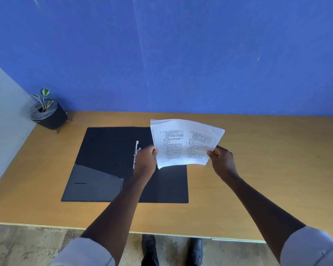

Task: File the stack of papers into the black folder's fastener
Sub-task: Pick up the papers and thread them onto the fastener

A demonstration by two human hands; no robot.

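Observation:
A black folder (108,150) lies open and flat on the wooden desk. Its metal fastener (136,150) runs along the middle fold, partly hidden by my left hand. I hold a stack of printed papers (184,143) in the air above the folder's right half, tilted and slightly bowed. My left hand (145,160) grips the stack's lower left edge. My right hand (222,160) pinches its lower right corner. Punched holes show along the stack's left edge.
A small potted plant (46,112) in a black pot stands at the desk's far left corner. A blue wall (181,54) rises behind the desk (257,169). The desk's near edge runs across the bottom, with my shoes below it.

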